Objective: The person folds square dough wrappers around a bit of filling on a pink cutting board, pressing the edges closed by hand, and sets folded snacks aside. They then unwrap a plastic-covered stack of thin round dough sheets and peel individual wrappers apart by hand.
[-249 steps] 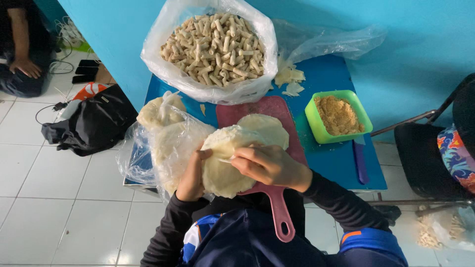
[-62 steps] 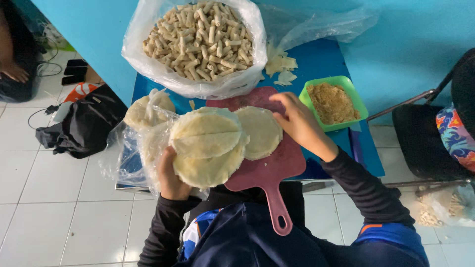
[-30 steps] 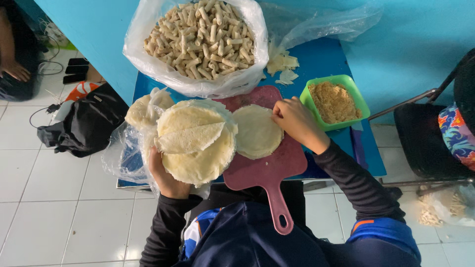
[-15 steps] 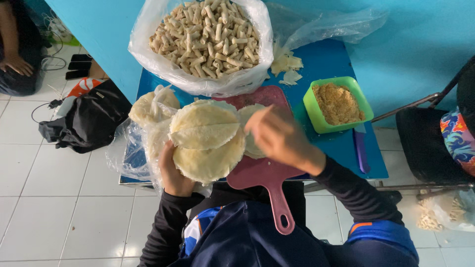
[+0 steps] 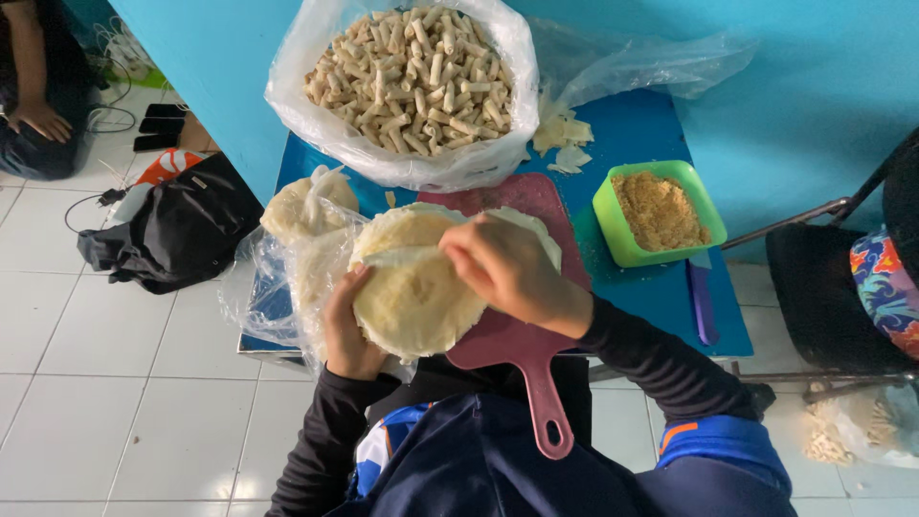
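Observation:
My left hand [image 5: 347, 330] holds a stack of thin round pale wrappers [image 5: 414, 297] from below, over the table's near edge. My right hand [image 5: 503, 263] lies on top of the stack and pinches the upper edge of the top sheet, which is lifting. Under my right hand a dark red cutting board [image 5: 522, 335] carries another round wrapper [image 5: 536, 230], mostly hidden. A green tub of brown crumbly filling [image 5: 659, 211] stands to the right on the blue table [image 5: 651, 297].
A big clear bag of rolled pale sticks [image 5: 416, 72] fills the table's far side. A plastic bag with more wrappers [image 5: 297, 215] lies at the left. A purple knife [image 5: 701, 299], wrapper scraps [image 5: 565, 144], a black bag on the floor [image 5: 172, 235], a chair [image 5: 833, 287] and a seated person [image 5: 38, 105] surround the table.
My right hand came back from the wrapper laid on the cutting board to the stack in my left hand and now peels at its top sheet.

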